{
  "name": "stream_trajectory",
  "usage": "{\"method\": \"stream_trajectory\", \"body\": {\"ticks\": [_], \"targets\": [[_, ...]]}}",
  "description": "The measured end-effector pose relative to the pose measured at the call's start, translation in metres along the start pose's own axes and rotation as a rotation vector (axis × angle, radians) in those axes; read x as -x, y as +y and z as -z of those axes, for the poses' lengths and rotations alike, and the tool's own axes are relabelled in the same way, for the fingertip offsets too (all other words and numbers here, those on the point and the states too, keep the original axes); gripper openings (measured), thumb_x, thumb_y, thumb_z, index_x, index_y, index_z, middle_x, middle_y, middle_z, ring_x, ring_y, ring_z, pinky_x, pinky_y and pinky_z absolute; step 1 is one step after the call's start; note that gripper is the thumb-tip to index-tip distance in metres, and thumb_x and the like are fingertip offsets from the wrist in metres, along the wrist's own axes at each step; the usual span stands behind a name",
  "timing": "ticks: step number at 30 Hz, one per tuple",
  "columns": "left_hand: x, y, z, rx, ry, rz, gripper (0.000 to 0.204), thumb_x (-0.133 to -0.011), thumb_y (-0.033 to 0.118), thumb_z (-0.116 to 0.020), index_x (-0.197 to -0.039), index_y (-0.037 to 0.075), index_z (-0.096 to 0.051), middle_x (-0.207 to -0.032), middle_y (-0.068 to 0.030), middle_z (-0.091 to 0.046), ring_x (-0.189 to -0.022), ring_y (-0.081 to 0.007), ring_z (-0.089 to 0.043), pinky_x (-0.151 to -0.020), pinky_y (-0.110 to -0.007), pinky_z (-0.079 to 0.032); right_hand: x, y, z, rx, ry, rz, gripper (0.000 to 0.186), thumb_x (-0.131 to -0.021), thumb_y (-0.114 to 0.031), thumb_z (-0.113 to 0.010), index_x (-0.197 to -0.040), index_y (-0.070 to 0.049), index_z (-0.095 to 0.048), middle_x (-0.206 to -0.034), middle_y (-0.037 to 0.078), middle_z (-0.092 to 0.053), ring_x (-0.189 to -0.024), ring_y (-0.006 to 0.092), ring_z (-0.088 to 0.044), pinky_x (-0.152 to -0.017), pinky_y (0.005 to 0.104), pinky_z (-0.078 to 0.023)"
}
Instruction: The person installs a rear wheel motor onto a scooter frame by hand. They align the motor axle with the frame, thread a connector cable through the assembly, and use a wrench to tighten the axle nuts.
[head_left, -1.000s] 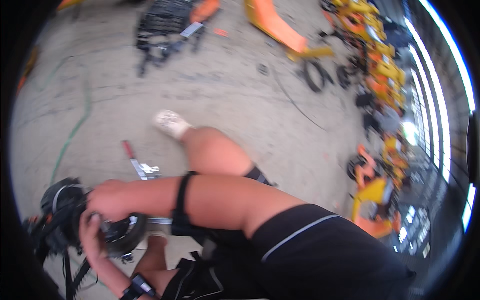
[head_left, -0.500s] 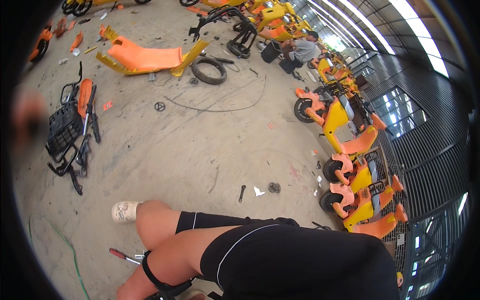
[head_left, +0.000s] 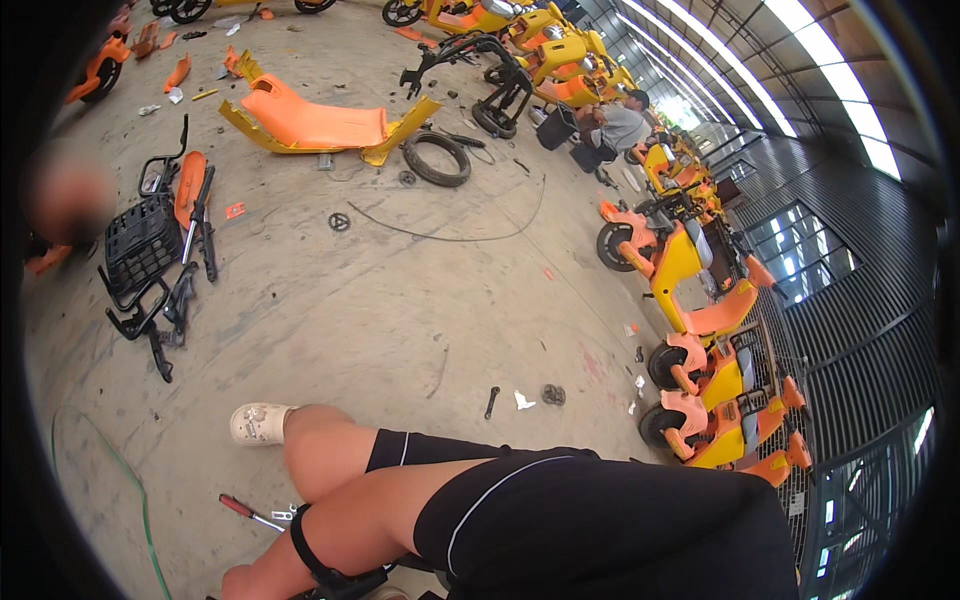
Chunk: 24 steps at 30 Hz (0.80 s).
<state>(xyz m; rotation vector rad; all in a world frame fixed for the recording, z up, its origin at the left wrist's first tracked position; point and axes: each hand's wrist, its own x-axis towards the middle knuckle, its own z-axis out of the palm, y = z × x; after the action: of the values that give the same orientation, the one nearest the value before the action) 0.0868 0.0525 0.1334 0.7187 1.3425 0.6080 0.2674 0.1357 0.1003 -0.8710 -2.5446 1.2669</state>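
Neither of my hands shows in the view. My bare legs and black shorts (head_left: 620, 510) fill the lower part, with a cream clog (head_left: 259, 424) on one foot. A black strap (head_left: 303, 540) crosses the nearer bare limb, and part of a dark object shows beneath it. On the floor beside that limb lies a red-handled tool (head_left: 238, 506) with a metal shaft, close to a small metal piece (head_left: 285, 513). Farther off, a dark wrench-like bar (head_left: 492, 402), a white scrap (head_left: 523, 400) and a dark round part (head_left: 553, 395) lie on the concrete.
Yellow and orange scooters (head_left: 680, 260) line the right side. Ahead lie an orange-yellow body panel (head_left: 320, 122), a tyre (head_left: 437, 160) and a black frame (head_left: 490, 70). A black basket (head_left: 142, 245) lies left, a green hose (head_left: 140, 490) lower left. Another person (head_left: 622, 122) sits far off.
The view has turned slightly, so the floor things sit a little farther right and lower. Nothing on the floor has visibly been moved. My hands stay out of view.
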Motion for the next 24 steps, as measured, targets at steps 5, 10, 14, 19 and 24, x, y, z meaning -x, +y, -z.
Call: {"method": "stream_trajectory", "body": {"ticks": [5, 10, 14, 19, 24], "targets": [[-0.009, -0.008, 0.024, -0.058, 0.055, -0.016, 0.041, -0.101, 0.033, -0.058, -0.125, -0.001, -0.057, -0.108, -0.0112, -0.062, -0.099, -0.0225, -0.057, -0.090, -0.039, -0.046, -0.017, 0.003, -0.004, -0.217, 0.111, 0.049, 0.039, -0.080, -0.038, -0.075, -0.090, 0.000, -0.072, -0.089, 0.019, -0.073, -0.084, 0.0380, -0.069, -0.074, 0.0467, -0.054], [-0.001, 0.012, 0.016, -0.141, 0.119, 0.007, 0.040, -0.097, 0.035, -0.063, -0.118, 0.000, -0.062, -0.106, -0.0089, -0.062, -0.097, -0.0207, -0.056, -0.087, -0.037, -0.045, -0.034, -0.002, -0.002, -0.352, -0.008, -0.031, 0.044, -0.076, -0.042, -0.080, -0.093, -0.002, -0.072, -0.087, 0.018, -0.073, -0.080, 0.0333, -0.069, -0.075, 0.0449, -0.054], [0.006, 0.010, 0.022, -0.150, 0.152, 0.012, 0.039, -0.097, 0.032, -0.064, -0.118, -0.001, -0.064, -0.104, -0.0079, -0.063, -0.096, -0.0200, -0.056, -0.085, -0.035, -0.045, -0.050, 0.008, -0.026, -0.353, 0.133, 0.088, 0.047, -0.075, -0.045, -0.081, -0.095, -0.003, -0.072, -0.088, 0.018, -0.074, -0.080, 0.0320, -0.069, -0.074, 0.0434, -0.055], [0.033, -0.005, 0.065, -0.154, 0.272, -0.025, 0.046, -0.100, 0.032, -0.059, -0.126, -0.006, -0.061, -0.120, -0.0140, -0.064, -0.104, -0.0235, -0.059, -0.092, -0.036, -0.047, -0.066, -0.005, -0.047, -0.327, 0.208, -0.023, 0.040, -0.056, -0.034, -0.083, -0.078, -0.003, -0.070, -0.074, 0.020, -0.069, -0.072, 0.0396, -0.069, -0.065, 0.0490, -0.054], [-0.016, -0.020, 0.069, -0.094, 0.244, -0.024, 0.029, -0.096, 0.018, -0.064, -0.117, -0.002, -0.066, -0.097, -0.0040, -0.066, -0.086, -0.0117, -0.058, -0.080, -0.026, -0.047, -0.056, 0.002, -0.030, -0.437, 0.134, -0.102, 0.039, -0.069, -0.038, -0.078, -0.086, -0.004, -0.069, -0.079, 0.020, -0.068, -0.079, 0.0415, -0.067, -0.070, 0.0477, -0.053]]}}
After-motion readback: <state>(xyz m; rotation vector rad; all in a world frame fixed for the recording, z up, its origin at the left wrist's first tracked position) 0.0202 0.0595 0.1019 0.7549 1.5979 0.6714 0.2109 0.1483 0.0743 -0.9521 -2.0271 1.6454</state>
